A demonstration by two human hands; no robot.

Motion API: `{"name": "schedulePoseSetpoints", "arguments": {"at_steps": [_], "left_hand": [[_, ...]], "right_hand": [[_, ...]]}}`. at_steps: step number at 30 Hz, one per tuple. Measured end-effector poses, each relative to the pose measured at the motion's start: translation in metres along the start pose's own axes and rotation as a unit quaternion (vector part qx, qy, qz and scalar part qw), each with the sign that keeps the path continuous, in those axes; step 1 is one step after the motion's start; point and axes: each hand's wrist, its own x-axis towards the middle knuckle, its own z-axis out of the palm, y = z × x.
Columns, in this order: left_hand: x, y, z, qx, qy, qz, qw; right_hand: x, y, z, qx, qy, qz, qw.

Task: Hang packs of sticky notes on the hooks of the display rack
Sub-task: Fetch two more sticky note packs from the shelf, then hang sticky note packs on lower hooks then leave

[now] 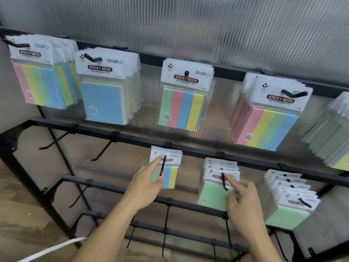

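A black display rack (132, 138) carries packs of sticky notes on its hooks. My left hand (145, 184) points with a straight index finger at the header card of a striped pack (171, 174) on a second-row hook (162, 165); its thumb lies against the pack's lower left. My right hand (243, 201) touches the header of the front green pack (213, 195) with its index finger, beside that pack's hook (224, 181); the other fingers curl loosely against the pack's right edge.
The top row holds several hanging stacks, such as a blue pack (104, 103) and a striped one (181, 108). More green packs (287, 216) hang at the lower right. Bare hooks (103, 151) stick out at the left of the second row and lower down. A white cable (52, 248) lies on the floor.
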Motion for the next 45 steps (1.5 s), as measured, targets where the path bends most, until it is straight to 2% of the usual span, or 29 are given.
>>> {"name": "schedulePoseSetpoints", "arguments": {"at_steps": [5,9,14,19,23,32,40,45], "left_hand": [[-0.011,0.011,-0.010,0.044,0.044,-0.007,0.998],[-0.033,0.018,-0.021,0.068,0.076,0.018,0.995],[-0.075,0.005,-0.036,0.103,0.129,0.010,0.986],[-0.127,-0.040,-0.064,0.136,0.186,-0.085,0.969],[-0.167,-0.070,-0.089,0.114,0.227,-0.167,0.953],[-0.222,-0.156,-0.182,0.089,0.311,-0.229,0.918],[-0.241,-0.231,-0.301,0.131,0.312,-0.262,0.904],[-0.229,-0.272,-0.363,0.137,0.292,-0.291,0.901]], "right_hand": [[-0.005,-0.013,-0.009,-0.028,0.015,-0.038,0.999],[-0.015,-0.043,-0.008,-0.044,0.025,-0.139,0.989],[-0.033,-0.074,0.023,-0.013,-0.086,-0.255,0.963],[-0.055,-0.097,0.072,-0.019,-0.238,-0.318,0.918],[-0.071,-0.121,0.115,-0.036,-0.323,-0.323,0.889],[-0.132,-0.219,0.233,-0.100,-0.421,-0.369,0.823],[-0.182,-0.320,0.342,-0.118,-0.440,-0.401,0.795],[-0.190,-0.365,0.403,-0.116,-0.465,-0.385,0.789]]}}
